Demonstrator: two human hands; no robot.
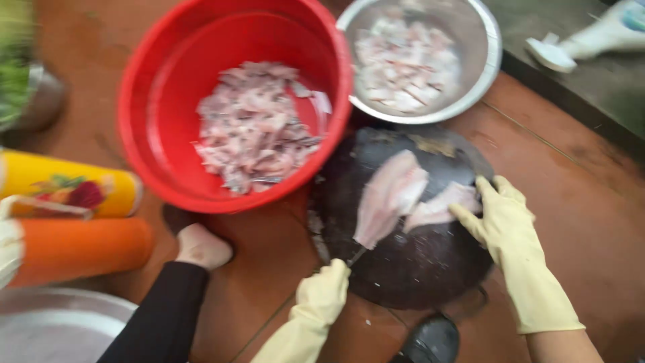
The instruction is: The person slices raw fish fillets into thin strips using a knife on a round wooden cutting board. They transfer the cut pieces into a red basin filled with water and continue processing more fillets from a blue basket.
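- Lower centre: gloved left hand (322, 290) grips a knife (357, 254) against a pale fish fillet (390, 195).
- Right of centre: gloved right hand (502, 216), fingers spread, pins a fillet piece (440, 207) on the dark round board (416, 262).
- Upper frame: red basin (154, 114) and steel bowl (487, 60) hold cut fish.

soft even daylight, heavy motion blur

Both hands wear pale yellow rubber gloves, the left hand (324, 290) and the right hand (505, 218) alike. The gloves are long and loose, wrinkled at the wrists, and the right cuff ends partway up the forearm, bare arm beyond.
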